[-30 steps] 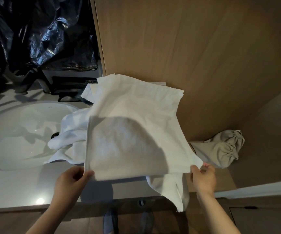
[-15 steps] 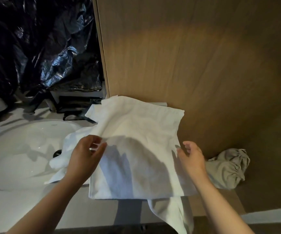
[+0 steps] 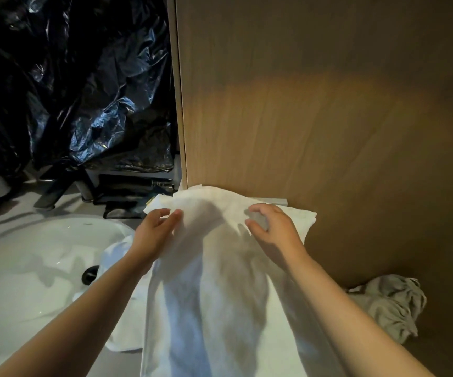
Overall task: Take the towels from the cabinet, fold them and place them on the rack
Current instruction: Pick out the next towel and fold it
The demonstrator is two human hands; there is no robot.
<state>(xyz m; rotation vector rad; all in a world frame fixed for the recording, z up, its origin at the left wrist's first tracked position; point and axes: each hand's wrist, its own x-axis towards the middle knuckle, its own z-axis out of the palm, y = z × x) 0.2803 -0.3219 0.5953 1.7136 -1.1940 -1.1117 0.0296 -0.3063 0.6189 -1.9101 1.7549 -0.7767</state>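
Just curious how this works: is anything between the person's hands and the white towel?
Nothing visible. The left hand and right hand are both at the white towel's far edge, with no object between them and the cloth. The rack is out of view, so that path cannot be judged.

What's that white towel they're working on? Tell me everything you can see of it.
The white towel is plain, soft cloth with no pattern. It lies spread on the counter beside the sink, running from the person to the foot of the wooden panel. Its far end is rumpled, with layered edges. The left hand and right hand are at that end, fingers curled; whether they pinch it is unclear. More white cloth shows at its left edge.
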